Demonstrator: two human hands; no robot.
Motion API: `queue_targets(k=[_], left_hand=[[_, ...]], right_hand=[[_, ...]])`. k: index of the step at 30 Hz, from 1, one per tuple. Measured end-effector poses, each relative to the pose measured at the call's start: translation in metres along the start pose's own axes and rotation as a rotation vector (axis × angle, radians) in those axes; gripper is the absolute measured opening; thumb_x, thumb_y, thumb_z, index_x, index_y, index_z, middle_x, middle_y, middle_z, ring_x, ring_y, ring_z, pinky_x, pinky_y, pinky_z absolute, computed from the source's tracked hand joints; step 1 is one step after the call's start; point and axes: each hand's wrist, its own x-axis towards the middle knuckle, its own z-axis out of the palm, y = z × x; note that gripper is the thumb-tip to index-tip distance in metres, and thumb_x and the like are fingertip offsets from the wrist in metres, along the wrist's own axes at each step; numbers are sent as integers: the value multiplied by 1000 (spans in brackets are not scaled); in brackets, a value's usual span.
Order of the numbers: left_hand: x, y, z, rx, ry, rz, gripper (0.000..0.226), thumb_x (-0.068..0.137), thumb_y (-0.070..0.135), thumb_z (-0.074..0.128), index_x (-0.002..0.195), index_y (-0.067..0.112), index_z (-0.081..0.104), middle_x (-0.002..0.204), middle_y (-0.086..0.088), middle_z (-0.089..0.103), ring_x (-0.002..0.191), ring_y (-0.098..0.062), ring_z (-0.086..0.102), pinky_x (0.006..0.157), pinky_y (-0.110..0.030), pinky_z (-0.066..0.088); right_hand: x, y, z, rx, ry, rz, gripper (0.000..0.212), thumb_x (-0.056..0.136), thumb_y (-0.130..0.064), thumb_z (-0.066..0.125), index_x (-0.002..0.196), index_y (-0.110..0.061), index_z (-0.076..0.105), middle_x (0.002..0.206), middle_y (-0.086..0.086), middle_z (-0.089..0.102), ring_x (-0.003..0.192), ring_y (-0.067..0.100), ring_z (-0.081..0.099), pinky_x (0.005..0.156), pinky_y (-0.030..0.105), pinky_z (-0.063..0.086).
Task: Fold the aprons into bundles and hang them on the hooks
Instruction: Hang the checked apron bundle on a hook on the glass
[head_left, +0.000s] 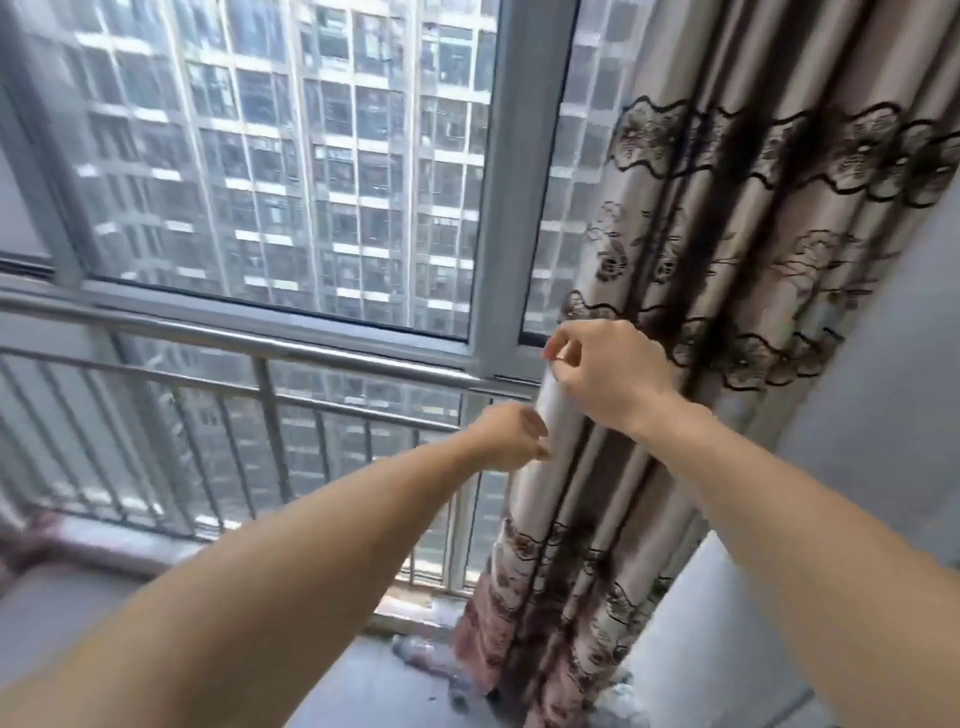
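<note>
No apron or hook in view. Both hands are at the left edge of a curtain (727, 312), beige with dark floral bands, hanging at the right of a window (291, 171).

Right hand (608, 379): upper one, back of hand to camera, thumb and forefinger pinched together on the curtain's edge fold, other fingers curled. Closed on the fabric.

Left hand (506, 436): just below and left of the right, fingers curled in toward the same edge, tips touching the fabric. Motion blur here; looks like a loose pinch on the curtain edge but the grip itself is not sharp enough to be sure. Hands near each other, not touching.

Both forearms bare, reaching up from the bottom of the frame.

Curtain hangs in vertical pleats down to the floor (395, 691), its bottom hem reddish-brown. Beside the hem, a clear plastic bottle (421, 657) lies on its side on the floor.

Left of the curtain, a grey window frame (509, 208), and in front of the glass a steel railing (234, 332) with vertical bars. High-rise building (322, 130) fills the view outside. Grey wall (883, 415) at right behind the curtain.
</note>
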Motion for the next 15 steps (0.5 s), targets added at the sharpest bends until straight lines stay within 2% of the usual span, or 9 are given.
queue_targets(k=[4, 7, 9, 10, 11, 13, 15], left_hand=[[-81, -128, -70, -145, 147, -228, 34, 87, 22, 80, 116, 7, 71, 112, -8, 73, 89, -14, 67, 77, -24, 54], [-160, -222, -117, -196, 246, -387, 35, 85, 17, 81, 114, 0, 70, 107, -12, 73, 98, -21, 68, 87, -32, 55], [-240, -295, -161, -219, 319, -495, 32, 87, 13, 79, 113, -2, 69, 99, -9, 69, 93, -20, 65, 77, -29, 52], [-250, -303, -166, -236, 324, -524, 31, 87, 13, 78, 113, -1, 69, 99, -9, 68, 92, -19, 64, 73, -28, 51], [-312, -352, -196, -231, 400, -617, 29, 87, 15, 78, 112, 2, 70, 101, -8, 70, 95, -20, 66, 72, -27, 51], [-376, -401, -226, -232, 460, -721, 20, 86, 19, 78, 102, 7, 72, 101, -8, 71, 98, -24, 68, 75, -28, 51], [-463, -460, -258, -234, 542, -850, 13, 89, 21, 75, 95, 11, 69, 93, -8, 64, 92, -25, 64, 76, -29, 47]], right_hand=[[13, -137, 71, 156, -124, -158, 14, 91, -30, 62, 97, -36, 73, 97, -9, 74, 93, 21, 68, 74, 31, 49], [18, -251, 109, 247, -186, -253, 13, 90, -31, 64, 95, -37, 74, 96, -7, 74, 92, 22, 68, 74, 29, 49], [16, -354, 141, 305, -241, -331, 12, 88, -32, 64, 90, -40, 73, 95, -7, 75, 91, 23, 70, 78, 31, 55], [16, -364, 145, 299, -269, -336, 13, 88, -32, 64, 88, -42, 72, 95, -7, 75, 91, 23, 71, 79, 33, 57], [6, -441, 172, 339, -322, -438, 15, 89, -31, 62, 88, -42, 72, 95, -8, 75, 90, 22, 71, 79, 33, 57], [-9, -512, 196, 353, -387, -515, 18, 91, -28, 59, 85, -42, 69, 94, -8, 73, 88, 20, 69, 73, 28, 52], [-37, -609, 232, 415, -484, -592, 17, 90, -25, 60, 83, -39, 67, 90, -8, 71, 85, 19, 68, 69, 26, 48]])
